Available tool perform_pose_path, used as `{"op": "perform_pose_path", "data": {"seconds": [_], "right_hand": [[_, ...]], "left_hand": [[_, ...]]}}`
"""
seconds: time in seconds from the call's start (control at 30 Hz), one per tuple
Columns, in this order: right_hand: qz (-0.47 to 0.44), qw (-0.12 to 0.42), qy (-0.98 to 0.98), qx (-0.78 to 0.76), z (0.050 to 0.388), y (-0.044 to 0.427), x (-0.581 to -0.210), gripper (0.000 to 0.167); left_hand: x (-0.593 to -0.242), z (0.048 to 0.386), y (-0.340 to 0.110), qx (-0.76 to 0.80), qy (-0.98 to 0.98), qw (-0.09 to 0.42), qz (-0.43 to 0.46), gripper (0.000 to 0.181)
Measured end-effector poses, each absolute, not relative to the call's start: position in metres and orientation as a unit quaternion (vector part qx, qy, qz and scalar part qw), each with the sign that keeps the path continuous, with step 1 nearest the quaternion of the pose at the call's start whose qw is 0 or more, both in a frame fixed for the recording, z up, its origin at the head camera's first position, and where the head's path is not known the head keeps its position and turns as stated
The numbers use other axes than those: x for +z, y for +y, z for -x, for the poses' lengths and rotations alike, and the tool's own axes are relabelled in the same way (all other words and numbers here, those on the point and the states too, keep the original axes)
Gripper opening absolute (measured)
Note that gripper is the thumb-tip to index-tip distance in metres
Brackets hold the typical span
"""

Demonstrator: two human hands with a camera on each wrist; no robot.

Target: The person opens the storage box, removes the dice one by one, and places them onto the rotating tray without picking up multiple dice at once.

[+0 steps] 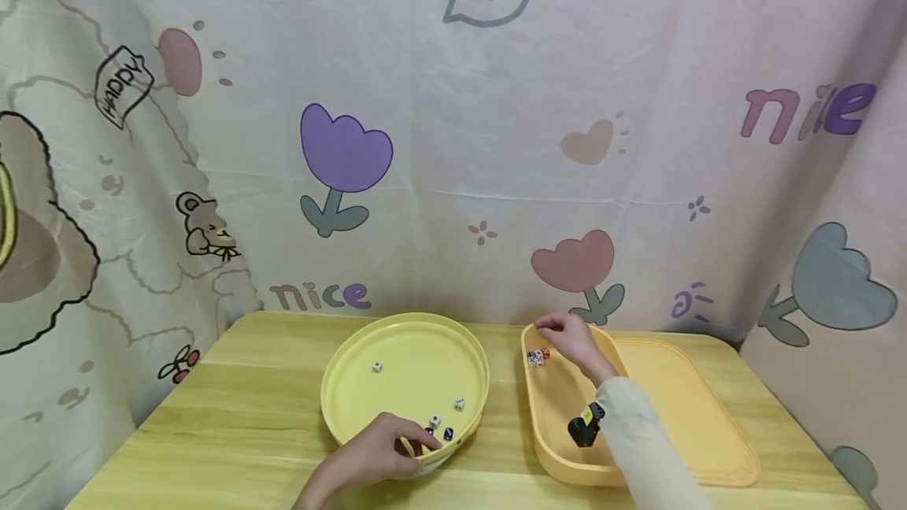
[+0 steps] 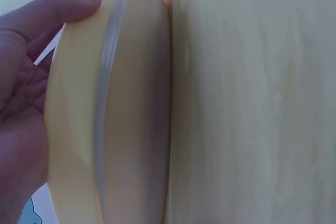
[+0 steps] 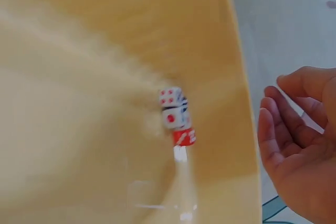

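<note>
My left hand [image 1: 383, 449] grips the near rim of a round yellow tray [image 1: 404, 323], thumb on the outer wall. The tray holds several dice: a white die [image 1: 377, 367] at the left, another white die [image 1: 459, 404] at the right, and a blue die [image 1: 449, 434] near the fingers, with a dark one partly hidden by them. My right hand [image 1: 572, 341] is over the far left rim of an orange box [image 1: 560, 408]. Loosely curled fingers show nothing between them in the right wrist view. White dice [image 3: 170, 109] and a red die [image 3: 184, 137] lie together against the box wall.
A flat orange tray [image 1: 683, 408] lies right of the box on the wooden table [image 1: 234, 408]. A printed curtain [image 1: 453, 140] hangs behind and at both sides. The black wrist camera [image 1: 584, 427] on the right sleeve is above the box.
</note>
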State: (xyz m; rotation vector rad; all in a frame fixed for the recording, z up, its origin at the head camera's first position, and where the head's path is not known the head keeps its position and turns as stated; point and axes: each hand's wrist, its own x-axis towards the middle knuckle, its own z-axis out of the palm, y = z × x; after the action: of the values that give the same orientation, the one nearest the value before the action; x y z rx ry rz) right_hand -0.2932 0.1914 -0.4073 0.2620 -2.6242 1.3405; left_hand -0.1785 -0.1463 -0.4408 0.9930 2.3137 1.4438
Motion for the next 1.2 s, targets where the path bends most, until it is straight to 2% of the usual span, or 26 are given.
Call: {"op": "perform_pose_path", "data": {"seconds": [0.27, 0.5, 0.67, 0.87, 1.2], "right_hand": [[-0.075, 0.089, -0.895, 0.431, 0.298, 0.197, -0.420, 0.015], [-0.111, 0.077, -0.909, 0.395, 0.299, 0.211, -0.433, 0.018], [-0.139, 0.084, -0.915, 0.369, 0.302, 0.219, -0.442, 0.015], [-0.119, 0.086, -0.919, 0.365, 0.307, 0.215, -0.447, 0.015], [-0.106, 0.057, -0.916, 0.383, 0.312, 0.213, -0.451, 0.016]], "left_hand": [[-0.439, 0.178, -0.148, 0.495, 0.795, 0.122, -0.330, 0.021], [-0.440, 0.176, -0.141, 0.500, 0.789, 0.126, -0.333, 0.022], [-0.441, 0.176, -0.138, 0.499, 0.792, 0.128, -0.326, 0.022], [-0.440, 0.176, -0.140, 0.496, 0.799, 0.127, -0.315, 0.021], [-0.438, 0.176, -0.144, 0.491, 0.802, 0.129, -0.315, 0.022]]}}
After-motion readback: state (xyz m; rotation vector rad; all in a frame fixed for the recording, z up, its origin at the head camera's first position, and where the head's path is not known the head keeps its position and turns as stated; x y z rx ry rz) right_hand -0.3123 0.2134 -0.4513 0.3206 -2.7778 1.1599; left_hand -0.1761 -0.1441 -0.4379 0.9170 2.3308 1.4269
